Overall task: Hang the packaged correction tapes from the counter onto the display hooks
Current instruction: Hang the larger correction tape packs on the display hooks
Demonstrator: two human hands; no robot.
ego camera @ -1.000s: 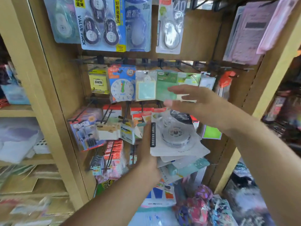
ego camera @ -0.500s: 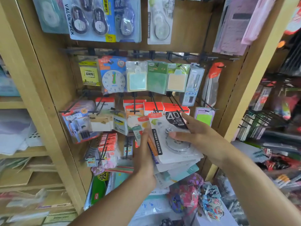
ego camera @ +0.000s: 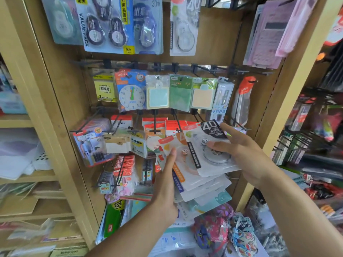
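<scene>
The top correction tape pack (ego camera: 209,151), marked "40", now lies separated from the fanned stack of packs (ego camera: 202,184), shifted toward 2 o'clock; half a second ago it sat squarely on the stack. The right hand (ego camera: 239,151) has closed on this pack: thumb pressed on the blister face, fingers at the upper right edge, grip clamped on the card. The left hand (ego camera: 167,175) supports the stack from 8 o'clock, thumb pressed against the front pack, grip clamped. Judgement: one pack has been singled out and is ready for transfer. The matching "40" pack (ego camera: 183,26) hangs at 12 o'clock on the upper row; display hooks (ego camera: 176,123) project just above the held packs.
</scene>
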